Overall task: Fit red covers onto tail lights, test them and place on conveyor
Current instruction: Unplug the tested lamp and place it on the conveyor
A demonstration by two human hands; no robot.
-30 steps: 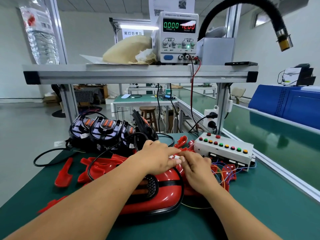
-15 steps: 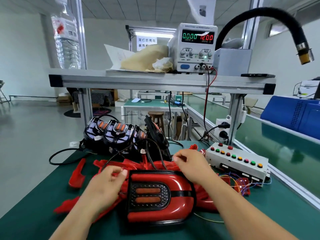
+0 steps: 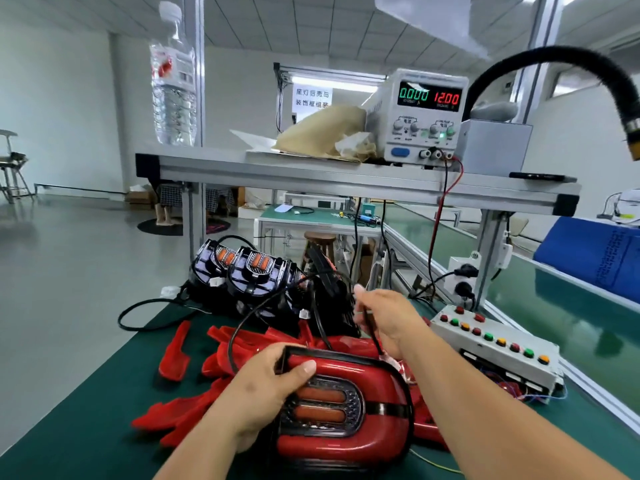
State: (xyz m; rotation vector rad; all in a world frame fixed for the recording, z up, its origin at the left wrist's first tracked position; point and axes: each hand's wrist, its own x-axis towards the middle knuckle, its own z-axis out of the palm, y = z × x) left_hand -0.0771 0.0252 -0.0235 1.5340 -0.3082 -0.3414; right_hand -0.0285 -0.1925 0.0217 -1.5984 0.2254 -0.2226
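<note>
A tail light with a red cover (image 3: 363, 427) lies face up on the green bench in front of me, its two orange strips unlit. My left hand (image 3: 266, 386) grips its upper left corner, thumb on the cover. My right hand (image 3: 388, 317) is raised behind the light and pinches its black cable (image 3: 372, 332). Several loose red covers (image 3: 242, 344) lie spread under and left of the light. Uncovered black tail lights (image 3: 249, 275) stand in a row at the back.
A white test box with coloured buttons (image 3: 495, 344) sits at the right with loose wires. The green conveyor (image 3: 571, 306) runs along the right side. A power supply (image 3: 426, 116) reading 12.00, a water bottle (image 3: 173, 81) and a black hose (image 3: 554, 64) occupy the shelf above.
My left hand moved from the loose covers onto the tail light's upper left corner. My right hand lifted and took hold of the black cable. The view came closer to the light.
</note>
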